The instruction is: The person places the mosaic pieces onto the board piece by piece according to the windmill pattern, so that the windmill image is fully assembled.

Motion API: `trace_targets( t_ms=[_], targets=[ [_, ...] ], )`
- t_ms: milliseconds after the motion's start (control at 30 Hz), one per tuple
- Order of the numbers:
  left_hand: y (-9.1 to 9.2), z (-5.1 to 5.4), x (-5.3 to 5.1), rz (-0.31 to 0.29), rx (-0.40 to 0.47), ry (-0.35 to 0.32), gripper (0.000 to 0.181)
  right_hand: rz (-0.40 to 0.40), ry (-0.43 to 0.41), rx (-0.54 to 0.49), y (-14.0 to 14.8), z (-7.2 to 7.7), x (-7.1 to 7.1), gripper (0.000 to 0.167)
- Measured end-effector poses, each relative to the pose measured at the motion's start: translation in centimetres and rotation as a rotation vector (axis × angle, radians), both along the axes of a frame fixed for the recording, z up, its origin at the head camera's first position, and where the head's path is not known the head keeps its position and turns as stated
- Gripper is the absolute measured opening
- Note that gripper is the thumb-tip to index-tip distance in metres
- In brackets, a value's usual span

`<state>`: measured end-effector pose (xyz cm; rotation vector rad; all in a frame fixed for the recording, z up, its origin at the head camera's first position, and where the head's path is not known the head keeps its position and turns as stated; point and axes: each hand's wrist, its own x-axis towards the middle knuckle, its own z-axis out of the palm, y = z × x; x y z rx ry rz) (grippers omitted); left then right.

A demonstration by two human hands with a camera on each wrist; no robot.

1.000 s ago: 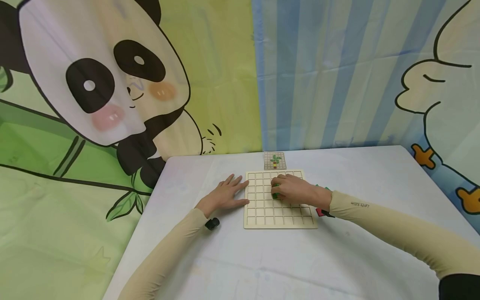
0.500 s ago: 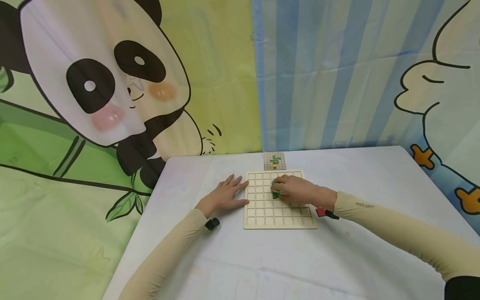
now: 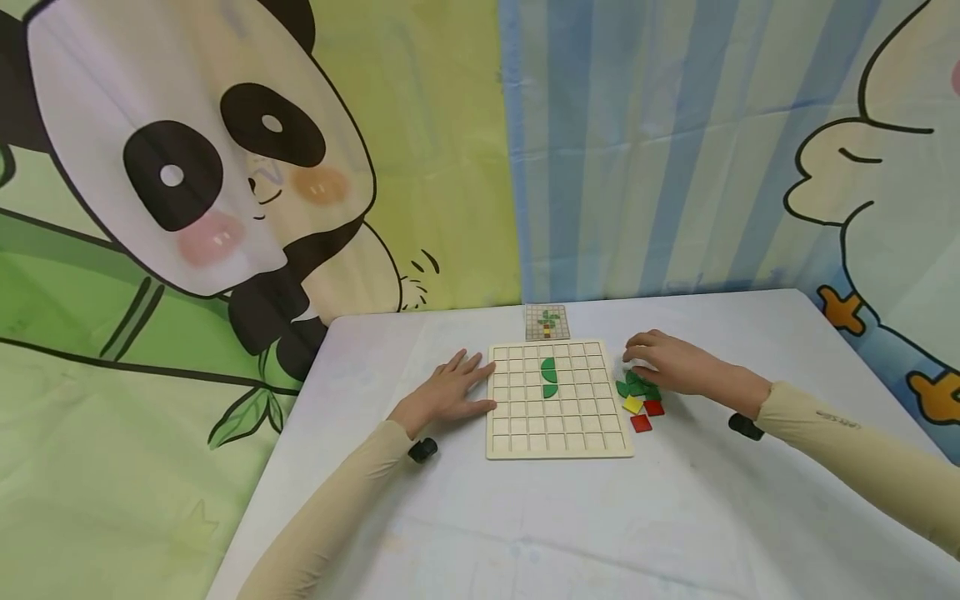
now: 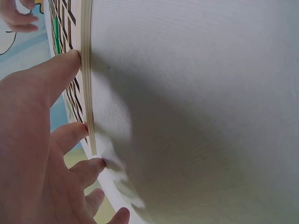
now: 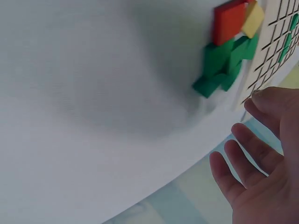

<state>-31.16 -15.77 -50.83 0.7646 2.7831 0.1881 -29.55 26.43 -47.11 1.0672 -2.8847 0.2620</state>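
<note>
Right hand (image 5: 261, 163) at lower right, fingers apart, thumb by the grid board (image 5: 249, 80); contact unclear. Green pieces (image 5: 217, 58) heaped beside board on white table (image 5: 93, 70), red piece (image 5: 228, 23) and 1 yellow piece (image 5: 252, 19) adjoining. More green on the grid.

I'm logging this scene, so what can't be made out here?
Loose green pieces, head view: count unclear; they overlap.
Patterned card, head view: fine detail too small.
Board, left wrist view: partly hidden by the left hand, cut off by the top edge.
Right hand, right wrist view: cut off by the right edge.
</note>
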Motion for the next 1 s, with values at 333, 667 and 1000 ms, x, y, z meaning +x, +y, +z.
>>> trace_targets(
  t_ms=[333, 667, 1000],
  targets=[
    [0.0, 0.0, 0.1, 0.002, 0.0, -0.009, 0.082, -0.016, -0.037, 0.025, 1.5, -1.7, 0.4, 0.017],
    [0.0, 0.0, 0.1, 0.01, -0.007, -0.012, 0.083, -0.095, -0.012, 0.004, 0.9, -2.0, -0.7, 0.02],
    [-0.1, 0.0, 0.1, 0.001, -0.004, 0.002, 0.082, -0.258, -0.05, 0.017, -1.4, -2.0, -1.0, 0.032]
  ],
)
